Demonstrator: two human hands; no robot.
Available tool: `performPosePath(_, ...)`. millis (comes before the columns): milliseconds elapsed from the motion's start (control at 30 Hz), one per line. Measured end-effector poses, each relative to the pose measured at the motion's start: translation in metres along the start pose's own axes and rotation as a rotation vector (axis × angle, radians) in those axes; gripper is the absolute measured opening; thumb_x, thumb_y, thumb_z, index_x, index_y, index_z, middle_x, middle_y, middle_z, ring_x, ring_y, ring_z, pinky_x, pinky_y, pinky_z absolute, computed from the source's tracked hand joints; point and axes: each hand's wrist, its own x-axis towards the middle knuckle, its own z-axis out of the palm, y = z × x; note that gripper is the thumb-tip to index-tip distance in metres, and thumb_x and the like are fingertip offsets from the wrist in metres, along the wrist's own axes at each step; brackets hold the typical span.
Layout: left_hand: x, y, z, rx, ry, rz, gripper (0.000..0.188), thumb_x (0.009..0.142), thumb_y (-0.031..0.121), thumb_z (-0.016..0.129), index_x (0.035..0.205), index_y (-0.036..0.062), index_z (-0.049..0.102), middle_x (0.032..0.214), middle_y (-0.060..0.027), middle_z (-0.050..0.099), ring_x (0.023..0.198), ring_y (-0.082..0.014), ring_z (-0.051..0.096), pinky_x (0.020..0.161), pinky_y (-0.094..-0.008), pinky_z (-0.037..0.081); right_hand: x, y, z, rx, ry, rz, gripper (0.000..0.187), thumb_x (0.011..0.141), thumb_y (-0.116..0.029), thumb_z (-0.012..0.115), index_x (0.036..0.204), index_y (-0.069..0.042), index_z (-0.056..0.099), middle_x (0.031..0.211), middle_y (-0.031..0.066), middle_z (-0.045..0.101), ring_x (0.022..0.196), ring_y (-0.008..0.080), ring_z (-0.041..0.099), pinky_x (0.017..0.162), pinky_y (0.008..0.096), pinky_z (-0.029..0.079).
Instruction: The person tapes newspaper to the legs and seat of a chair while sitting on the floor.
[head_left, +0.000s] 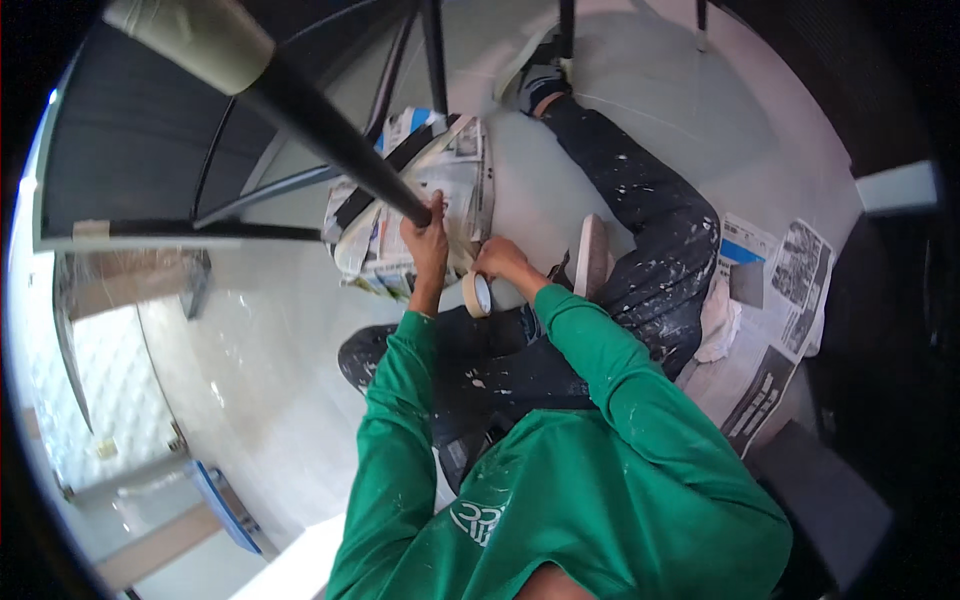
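Observation:
My left hand [428, 246] is closed around the low end of a black metal leg [340, 145], one finger pointing up along it. Just right of it, my right hand [503, 258] pinches the strip of a roll of masking tape [478, 296]. The beige roll hangs below that hand, above my bent leg. Under and behind both hands lies a rounded piece wrapped in newspaper [462, 190], with the black frame joined over it. The pinched strip itself is mostly hidden by the fingers. Pale tape wraps the leg's upper end [205, 40].
Several thin black legs and bars [270, 190] rise around the wrapped piece. My paint-spotted trousers [640, 200] stretch along the floor. More newspaper [790, 300] and a crumpled pale cloth [718, 320] lie at the right. A blue-edged panel [225, 505] stands at lower left.

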Motion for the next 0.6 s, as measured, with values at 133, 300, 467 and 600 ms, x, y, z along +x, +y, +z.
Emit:
performPosePath(133,0.0,0.007,0.008,-0.04,-0.021,0.093,0.041,0.098,0.023,0.077,0.07,0.0039,0.055,0.069,0.0023,0.051,0.065,-0.0081,0.042,0.06,-0.028,0.036,-0.016,0.001,-0.002,0.04,0.092,-0.002,0.032,0.071,-0.037,0.083,0.075,-0.006,0.078,0.072,0.0135,0.074,0.066,0.0262,0.073,0.065,0.0418,0.059)
performPosePath(300,-0.006,0.02,0.019,-0.011,-0.004,0.05,0.04,0.098,0.022,0.077,0.07,0.0054,0.054,0.068,0.0046,0.045,0.066,-0.0072,0.039,0.06,-0.0267,0.033,-0.031,0.014,-0.009,0.258,-0.002,-0.042,0.034,0.078,-0.034,0.08,0.071,-0.002,0.072,0.063,0.0129,0.068,0.05,0.0227,0.065,0.052,0.039,0.054)
performPosePath(467,-0.011,0.032,0.03,-0.038,0.034,0.126,0.038,0.097,0.02,0.078,0.071,0.0061,0.054,0.068,0.0055,0.045,0.066,-0.0069,0.039,0.059,-0.026,0.033,-0.041,0.014,-0.005,0.532,-0.123,0.107,0.03,0.087,-0.032,0.074,0.08,-0.003,0.069,0.065,0.0085,0.067,0.049,0.0218,0.063,0.05,0.0357,0.054)
performPosePath(600,-0.018,0.046,0.042,-0.031,0.052,0.109,0.038,0.096,0.019,0.079,0.072,0.0058,0.053,0.067,0.006,0.044,0.065,-0.0069,0.038,0.057,-0.0272,0.032,-0.05,0.017,-0.001,0.76,-0.139,0.159,0.025,0.09,-0.027,0.071,0.091,-0.003,0.067,0.076,0.0074,0.068,0.059,0.0207,0.066,0.053,0.0352,0.056)
